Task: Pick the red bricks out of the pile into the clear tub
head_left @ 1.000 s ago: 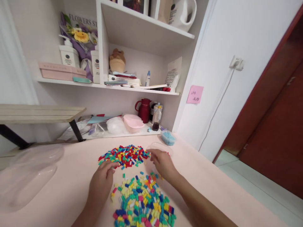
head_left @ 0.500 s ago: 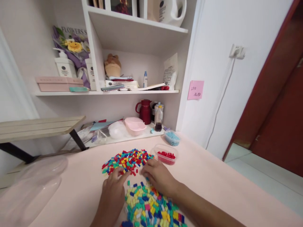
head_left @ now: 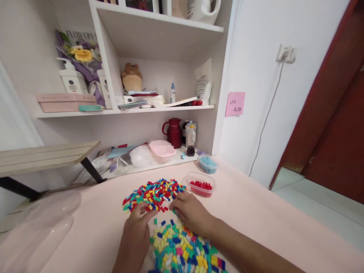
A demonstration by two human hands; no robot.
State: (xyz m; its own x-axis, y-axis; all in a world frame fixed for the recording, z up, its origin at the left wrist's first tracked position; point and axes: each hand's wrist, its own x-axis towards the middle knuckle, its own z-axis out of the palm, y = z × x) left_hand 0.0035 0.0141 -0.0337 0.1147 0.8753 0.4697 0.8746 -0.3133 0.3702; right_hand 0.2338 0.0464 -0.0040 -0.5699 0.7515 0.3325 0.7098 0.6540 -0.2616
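Note:
A pile of small building bricks in red, yellow, blue, green and white lies on the pink tabletop. Closer to me a second spread of bricks has mostly yellow, green and blue pieces with a few pink and red ones. My left hand rests at the near edge of the far pile, thumb and forefinger apart. On the right side, between the two groups, my right hand has its fingers curled down to the table; their tips are partly hidden. Just beyond it stands a clear tub with red bricks inside.
A clear tub of light blue bricks is at the table's far edge. Transparent plastic containers lie at the left. Behind the table, a shelf holds a pink box, a red jug and a bottle of dark liquid.
The camera view has shifted slightly. Both hands stay in nearly the same places, and a few loose red and yellow bricks beside my left fingertips look slightly rearranged.

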